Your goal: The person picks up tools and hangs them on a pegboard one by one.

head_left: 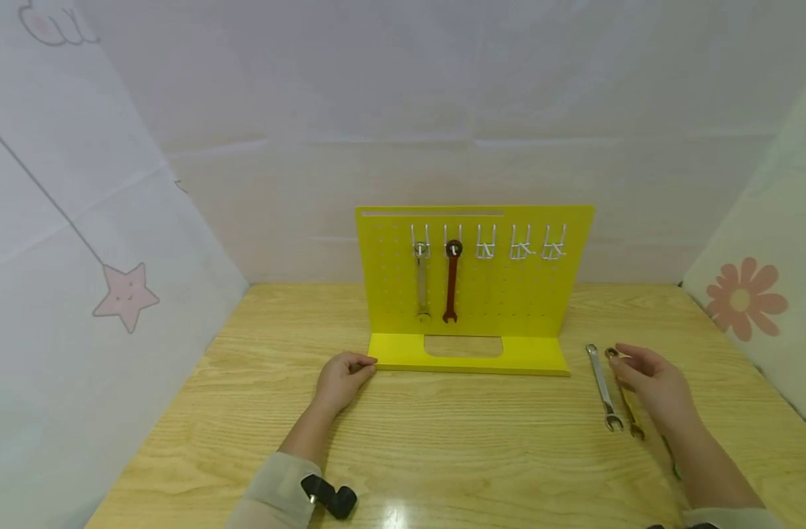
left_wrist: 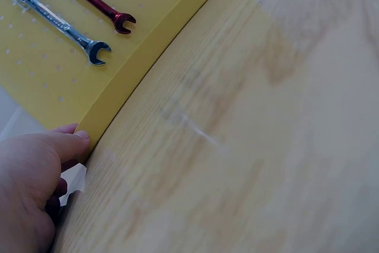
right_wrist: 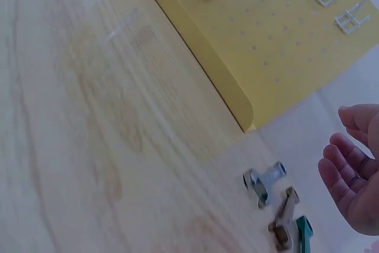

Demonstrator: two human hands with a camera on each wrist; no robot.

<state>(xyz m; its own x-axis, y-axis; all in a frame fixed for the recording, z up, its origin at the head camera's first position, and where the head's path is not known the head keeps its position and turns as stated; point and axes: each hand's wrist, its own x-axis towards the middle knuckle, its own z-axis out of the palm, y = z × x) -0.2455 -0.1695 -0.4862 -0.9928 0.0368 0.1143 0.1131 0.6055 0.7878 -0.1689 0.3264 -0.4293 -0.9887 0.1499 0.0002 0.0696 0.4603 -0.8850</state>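
Observation:
My left hand (head_left: 339,382) holds the front left corner of the yellow pegboard stand (head_left: 535,356), its thumb on the edge in the left wrist view. A silver wrench (head_left: 422,286) and a red wrench (head_left: 452,290) hang by their ring ends from the two leftmost hooks. On the table to the right lie another silver wrench (head_left: 602,386), a gold-coloured wrench (head_left: 627,406) and a green wrench (right_wrist: 304,235), mostly hidden by my forearm in the head view. Close over the gold wrench's ring end is my right hand (head_left: 657,386), fingers loosely bent, thumb apart from them, gripping nothing.
Three white wire hooks (head_left: 522,246) on the board's right side carry no wrench. The stand is on a light wooden table (head_left: 442,441), with pale cloth (head_left: 310,184) behind and on both sides. A black wrist mount (head_left: 330,496) is on the left sleeve.

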